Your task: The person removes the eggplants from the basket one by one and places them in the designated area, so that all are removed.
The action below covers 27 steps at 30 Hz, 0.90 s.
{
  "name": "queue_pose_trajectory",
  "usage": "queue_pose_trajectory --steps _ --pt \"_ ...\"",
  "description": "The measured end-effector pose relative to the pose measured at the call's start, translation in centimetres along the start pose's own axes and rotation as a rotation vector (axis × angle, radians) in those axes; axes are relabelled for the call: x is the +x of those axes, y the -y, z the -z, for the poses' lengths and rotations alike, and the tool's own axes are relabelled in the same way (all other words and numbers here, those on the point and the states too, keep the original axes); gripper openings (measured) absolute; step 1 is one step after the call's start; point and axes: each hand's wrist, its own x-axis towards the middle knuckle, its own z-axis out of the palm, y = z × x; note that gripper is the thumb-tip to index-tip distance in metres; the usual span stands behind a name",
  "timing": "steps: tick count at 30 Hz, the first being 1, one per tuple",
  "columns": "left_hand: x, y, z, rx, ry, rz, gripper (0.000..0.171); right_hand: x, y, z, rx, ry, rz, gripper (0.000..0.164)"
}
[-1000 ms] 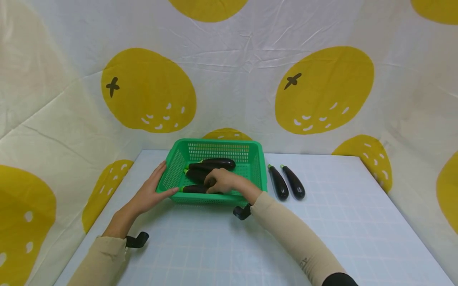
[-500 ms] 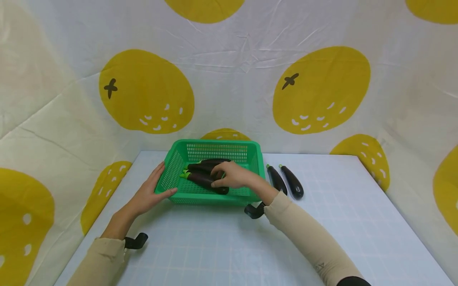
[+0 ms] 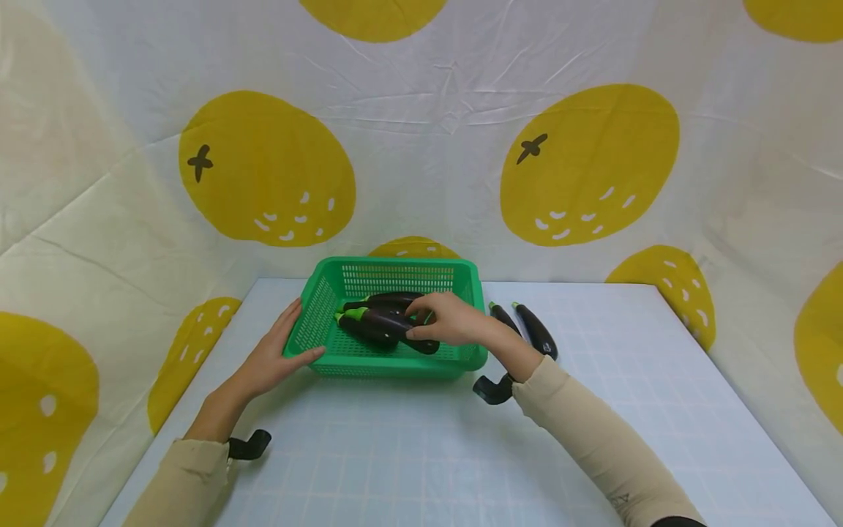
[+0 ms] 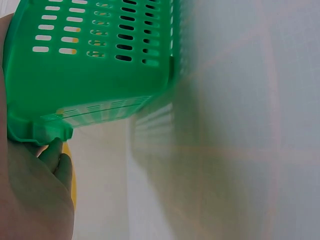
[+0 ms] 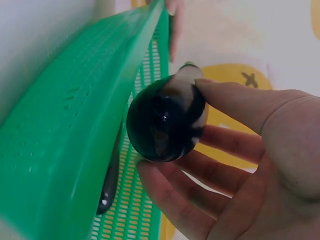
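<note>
A green plastic basket [image 3: 388, 366] sits at the back of the table with several dark eggplants in it. My left hand [image 3: 266, 359] rests at its front left corner, fingers straight along the left side and thumb on the front rim. In the left wrist view, fingertips [image 4: 62, 167] touch the rim from outside. My right hand [image 3: 454, 320] pinches an eggplant [image 3: 385, 322] near its blunt end, thumb on one side and fingers on the other. Its green stem points left, and it overlaps another eggplant [image 3: 362, 335] lying in the basket. A further eggplant [image 3: 395, 297] lies behind.
Just right of the basket, two eggplants lie on the table [image 3: 369, 446]: one [image 3: 503, 316] partly hidden by my right wrist, the other [image 3: 536, 331] beyond it. A white cloth [image 3: 421, 176] with yellow fruit prints hangs close behind the basket.
My right hand has raised the front eggplant from the basket floor and carried it back and to the right, over the others. My left hand and the basket stay put.
</note>
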Motion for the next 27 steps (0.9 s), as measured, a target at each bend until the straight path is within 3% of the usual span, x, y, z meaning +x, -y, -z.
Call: queue_pose_trajectory --steps 13,27 --pt "0.0 0.0 0.0 -0.015 0.001 -0.008 0.103 -2.5 -1.2 1.5 0.039 -0.013 -0.056 0.040" --pt "0.1 0.0 0.0 -0.015 -0.001 0.003 0.103 -5.5 -3.3 3.3 0.053 -0.090 -0.096 0.040"
